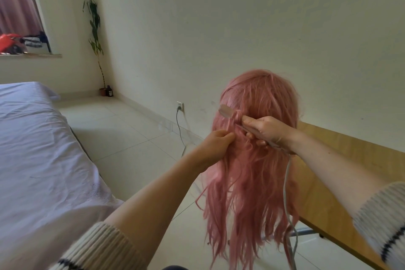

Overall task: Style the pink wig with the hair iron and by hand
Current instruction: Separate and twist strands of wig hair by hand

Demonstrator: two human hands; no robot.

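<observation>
Seemingly mid-task, the head view shows the right hand (268,130) gripping the hair iron (229,113), a lock wound round it, the left hand (215,144) pinching a strand of the pink wig (252,160), whose lengths hang loose, unstyled.

The wig (252,149) stands right before me at the near end of the table (341,160), which runs off to my right. My left hand (215,146) is at its left side, my right hand (266,130) with the hair iron (228,113) just beside. The bed (32,149) lies to my left, and the plant (94,28) is in the corner behind it.
</observation>
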